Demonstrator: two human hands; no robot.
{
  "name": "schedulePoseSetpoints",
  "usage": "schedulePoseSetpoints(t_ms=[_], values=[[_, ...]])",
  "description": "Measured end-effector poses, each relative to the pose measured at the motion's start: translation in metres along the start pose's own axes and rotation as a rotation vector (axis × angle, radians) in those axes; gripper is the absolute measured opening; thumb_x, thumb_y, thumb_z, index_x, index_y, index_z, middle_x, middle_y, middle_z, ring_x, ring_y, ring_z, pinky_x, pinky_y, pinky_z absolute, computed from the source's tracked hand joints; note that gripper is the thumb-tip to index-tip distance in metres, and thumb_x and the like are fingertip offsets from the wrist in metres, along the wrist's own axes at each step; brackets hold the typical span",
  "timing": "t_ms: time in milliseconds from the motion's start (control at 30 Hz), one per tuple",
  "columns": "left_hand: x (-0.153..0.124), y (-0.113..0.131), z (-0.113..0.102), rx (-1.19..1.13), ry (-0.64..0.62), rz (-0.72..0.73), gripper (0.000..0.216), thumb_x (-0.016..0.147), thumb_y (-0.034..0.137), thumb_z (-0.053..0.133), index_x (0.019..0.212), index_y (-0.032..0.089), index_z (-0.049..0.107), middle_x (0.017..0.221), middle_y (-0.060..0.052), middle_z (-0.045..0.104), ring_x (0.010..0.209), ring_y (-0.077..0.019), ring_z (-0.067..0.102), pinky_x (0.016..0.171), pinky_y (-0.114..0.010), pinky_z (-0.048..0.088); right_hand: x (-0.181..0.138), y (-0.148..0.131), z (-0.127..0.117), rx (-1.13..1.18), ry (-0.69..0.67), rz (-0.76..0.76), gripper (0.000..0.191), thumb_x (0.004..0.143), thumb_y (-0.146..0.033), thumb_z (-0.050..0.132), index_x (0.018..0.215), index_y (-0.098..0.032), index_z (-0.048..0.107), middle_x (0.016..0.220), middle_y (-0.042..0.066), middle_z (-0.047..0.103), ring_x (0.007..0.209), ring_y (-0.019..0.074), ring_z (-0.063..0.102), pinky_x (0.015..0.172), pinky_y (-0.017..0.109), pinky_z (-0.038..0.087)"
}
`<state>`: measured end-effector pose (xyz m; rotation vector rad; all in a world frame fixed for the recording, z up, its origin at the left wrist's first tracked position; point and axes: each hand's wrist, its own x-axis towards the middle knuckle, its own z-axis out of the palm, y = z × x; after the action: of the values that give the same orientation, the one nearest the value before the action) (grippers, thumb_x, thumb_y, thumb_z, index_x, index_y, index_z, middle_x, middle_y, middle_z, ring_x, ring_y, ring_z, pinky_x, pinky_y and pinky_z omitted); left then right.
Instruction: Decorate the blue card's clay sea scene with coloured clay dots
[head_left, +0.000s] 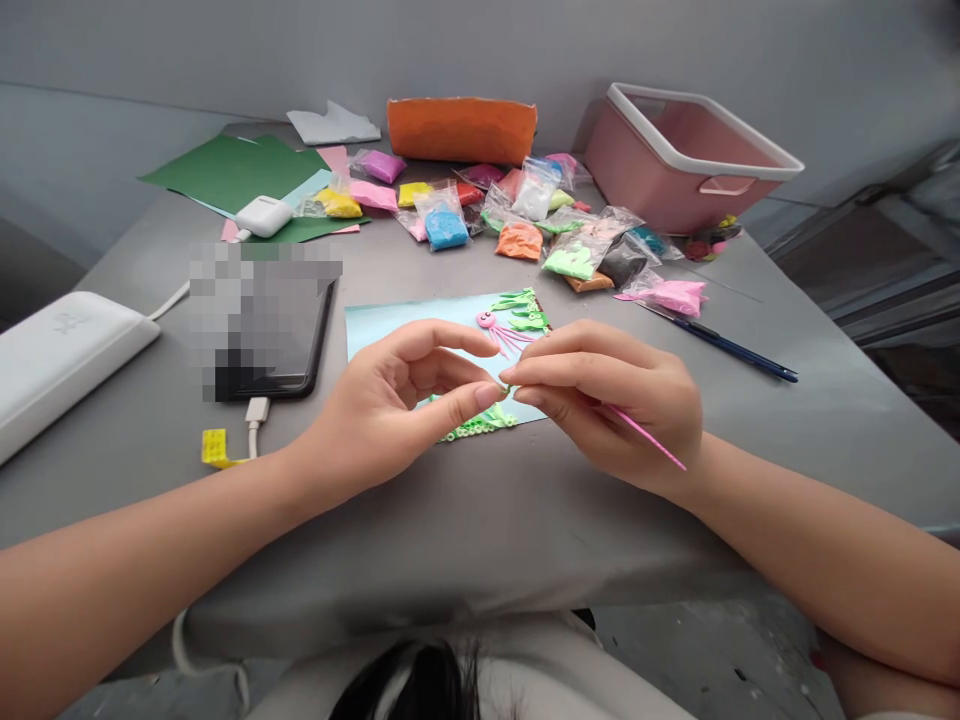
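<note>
Over a light blue card [364, 330], my left hand [420, 385] and my right hand [607, 395] meet at their fingertips. A tiny greenish bit [507, 388], perhaps modelling clay, shows between them, mostly hidden. My left hand is curled, its thumb tip against the bit. My right thumb and fingers pinch at the same spot. A thin pink stick [646, 438] lies held in my right hand and pokes out below the palm. On the card are a pink clay octopus [487, 320] and green clay weeds [529, 312] along the edges, partly covered by my hands.
Behind the card lie several bags of coloured clay [446, 225], an orange block [461, 130] and a pink basket [637, 165]. A dark blue pen [739, 348] is at right. Leftward are a phone [300, 330], a white power bank [75, 360], an earbud case [264, 215] and green paper [225, 170].
</note>
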<state>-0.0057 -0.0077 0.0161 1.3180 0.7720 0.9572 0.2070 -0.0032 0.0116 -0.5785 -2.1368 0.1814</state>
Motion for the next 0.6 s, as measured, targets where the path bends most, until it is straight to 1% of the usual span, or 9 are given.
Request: schedulePoseSetpoints(t_ms=[100,200,367,433,500,533,600], values=[[-0.0002,-0.0009,-0.0008,-0.007,-0.011,-0.001,0.021,0.083,0.014,0.08,0.098,0.02,0.067,0.081,0.004,0.08,0.08,-0.008,0.076,0.064,-0.011,0.056,-0.0012,-0.0001,0.0002,0.017,-0.015,-0.007,0.019,0.09,-0.01,0.071,0.106,-0.021,0.07,0.091,0.006,0.073,0.077,0.0141,0.07,0.069,0.026,0.061],[-0.0008,-0.0026,-0.0011,0.002,-0.021,0.011,0.017,0.086,0.016,0.078,0.099,0.02,0.067,0.082,0.003,0.08,0.081,-0.0083,0.077,0.064,-0.011,0.056,-0.0019,-0.0003,0.0016,0.025,-0.018,-0.015,0.019,0.089,-0.011,0.074,0.104,-0.021,0.07,0.09,0.006,0.073,0.077,0.0139,0.07,0.068,0.026,0.06],[-0.0011,-0.0042,0.0009,0.036,-0.02,0.058,0.016,0.087,0.017,0.077,0.101,0.02,0.07,0.083,0.003,0.079,0.081,-0.008,0.074,0.071,-0.014,0.058,-0.0016,-0.0016,0.0024,0.026,0.009,0.023,0.014,0.088,-0.009,0.073,0.096,-0.019,0.067,0.087,0.005,0.07,0.072,0.0114,0.066,0.061,0.024,0.056],[-0.001,-0.0042,0.001,0.088,0.011,0.08,0.013,0.088,0.02,0.075,0.101,0.019,0.073,0.088,0.002,0.077,0.081,-0.0078,0.072,0.075,-0.015,0.058,-0.0021,-0.0021,0.0024,0.041,0.055,0.07,0.011,0.091,-0.012,0.07,0.095,-0.02,0.065,0.086,0.004,0.069,0.069,0.0118,0.064,0.059,0.026,0.053],[-0.001,-0.0037,0.0,0.185,0.045,0.096,0.011,0.091,0.024,0.072,0.099,0.019,0.077,0.089,0.0,0.076,0.078,-0.0077,0.069,0.073,-0.015,0.057,-0.0037,-0.0024,0.0029,0.117,0.113,0.156,0.005,0.096,-0.018,0.063,0.095,-0.022,0.062,0.083,0.002,0.066,0.062,0.0113,0.058,0.056,0.027,0.05],[-0.0009,-0.0033,-0.0007,0.236,0.056,0.104,0.012,0.092,0.027,0.071,0.095,0.018,0.078,0.087,0.0,0.075,0.076,-0.0079,0.067,0.07,-0.016,0.056,-0.0048,-0.0024,0.0033,0.179,0.138,0.204,0.005,0.099,-0.021,0.059,0.095,-0.023,0.061,0.082,0.001,0.065,0.057,0.0106,0.054,0.054,0.028,0.048],[-0.0009,-0.0027,-0.0019,0.299,0.064,0.113,0.017,0.093,0.031,0.069,0.085,0.018,0.078,0.078,-0.001,0.072,0.07,-0.0088,0.063,0.065,-0.017,0.053,-0.0074,-0.0019,0.0041,0.293,0.163,0.279,0.013,0.102,-0.026,0.052,0.091,-0.023,0.058,0.077,-0.001,0.061,0.051,0.0092,0.046,0.049,0.027,0.044]])
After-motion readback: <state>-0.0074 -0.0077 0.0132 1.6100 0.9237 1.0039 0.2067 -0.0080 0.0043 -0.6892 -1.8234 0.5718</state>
